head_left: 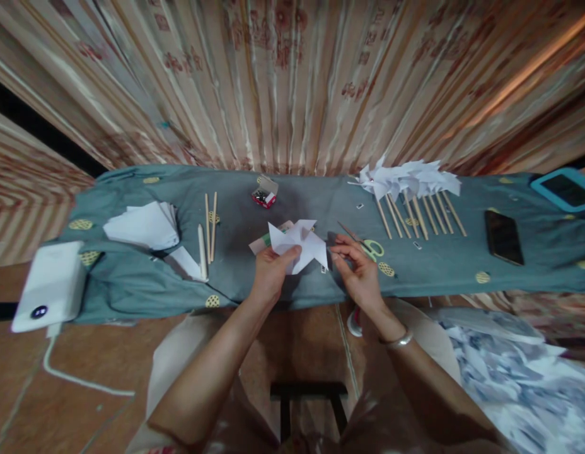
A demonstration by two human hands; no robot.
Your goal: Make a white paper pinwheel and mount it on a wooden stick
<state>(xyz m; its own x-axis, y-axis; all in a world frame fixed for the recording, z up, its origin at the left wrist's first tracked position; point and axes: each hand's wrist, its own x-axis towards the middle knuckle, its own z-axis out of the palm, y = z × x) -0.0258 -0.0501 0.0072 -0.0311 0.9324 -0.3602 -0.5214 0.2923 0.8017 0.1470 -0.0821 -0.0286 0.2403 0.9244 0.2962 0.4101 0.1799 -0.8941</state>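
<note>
My left hand (270,272) is closed on a white paper pinwheel (312,247), thumb on top near its middle. The pinwheel's points spread above the cloth, over a partly hidden patterned card (259,243). To the right of the pinwheel is my right hand (359,276), thumb and fingertips pinched together; whatever sits between them is too small to make out. Just beyond that hand lie scissors (374,248) with light green handles. Farther back stands a small open red box (265,194) with tiny shiny pieces inside.
Finished pinwheels on wooden sticks (415,180) lie at the back right. Left are stacked paper sheets (144,226), loose sticks (211,227) and a white pen-like tool (202,252). A phone (504,237), a blue-framed tablet (565,189) and a white device (51,284) flank them. A paper-filled bag (519,372) sits lower right.
</note>
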